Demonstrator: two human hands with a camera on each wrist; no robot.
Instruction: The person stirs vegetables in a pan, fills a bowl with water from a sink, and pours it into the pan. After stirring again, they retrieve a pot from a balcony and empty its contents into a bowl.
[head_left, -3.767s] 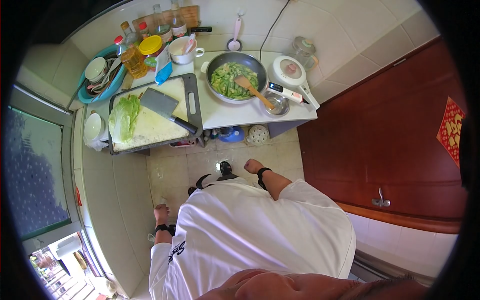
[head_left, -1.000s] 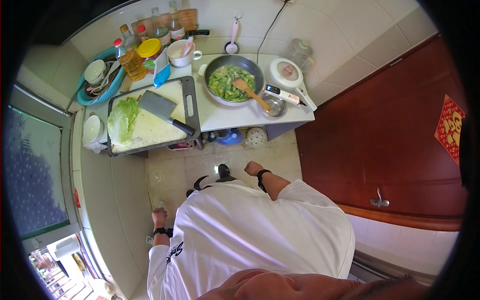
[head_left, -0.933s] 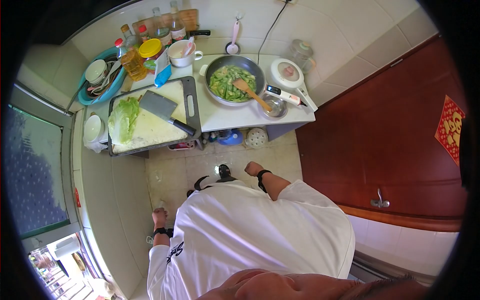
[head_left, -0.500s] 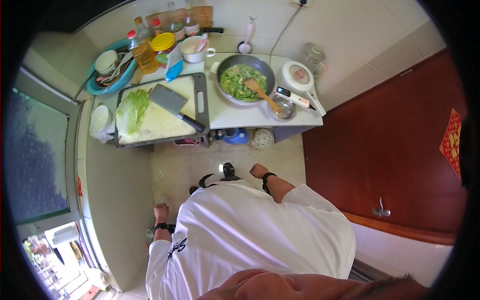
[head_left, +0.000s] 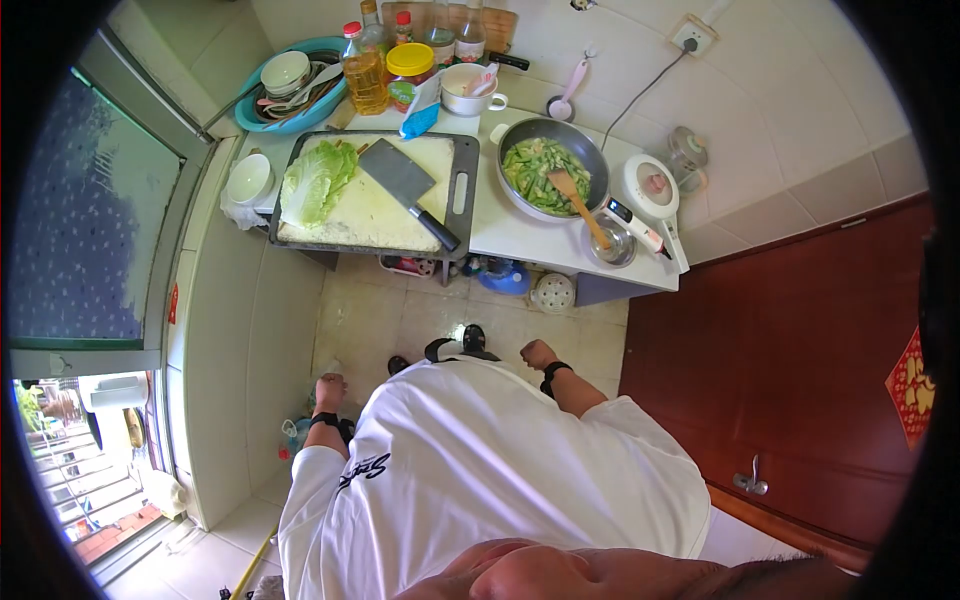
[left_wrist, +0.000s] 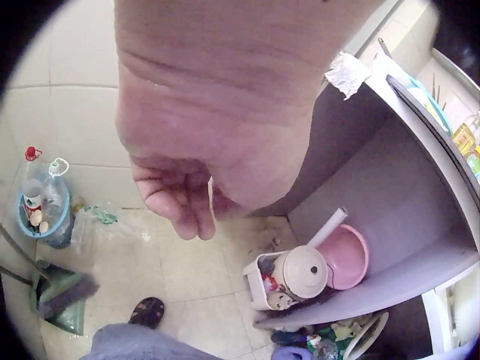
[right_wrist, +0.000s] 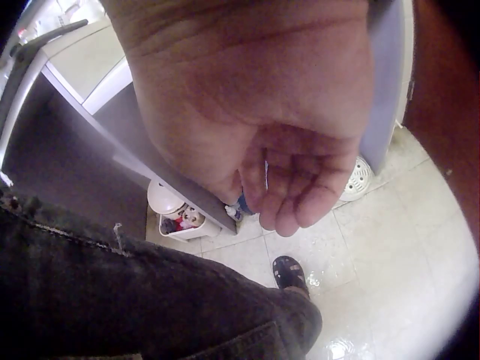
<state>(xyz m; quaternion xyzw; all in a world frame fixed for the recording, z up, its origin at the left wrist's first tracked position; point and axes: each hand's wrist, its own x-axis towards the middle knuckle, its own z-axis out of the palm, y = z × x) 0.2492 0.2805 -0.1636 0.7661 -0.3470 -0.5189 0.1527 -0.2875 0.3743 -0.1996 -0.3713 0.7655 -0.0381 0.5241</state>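
Both hands hang low beside the body, away from the counter. My left hand (head_left: 331, 390) has loosely curled fingers (left_wrist: 180, 214) with nothing visible in them. On the other side hangs my right hand (head_left: 538, 354), its fingers (right_wrist: 289, 202) also half curled around nothing. On the counter a frying pan (head_left: 530, 205) holds chopped green vegetables (head_left: 535, 165), and a wooden spatula (head_left: 572, 195) leans in it. A cleaver (head_left: 398, 172) and lettuce leaves (head_left: 320, 185) lie on the cutting board (head_left: 340, 230).
Behind the board are a yellow-lidded jar (head_left: 410, 62), an oil bottle (head_left: 365, 80) and a white cup (head_left: 465, 95). A small metal bowl (head_left: 618, 248) and a white lidded pot (head_left: 648, 190) stand right of the pan. A broom (left_wrist: 67, 296) and pink basin (left_wrist: 352, 259) are low down.
The head view has swung left, so the counter and door appear further right and more of the left doorway shows. Both hands stay hanging, loosely curled; the counter things keep their places.
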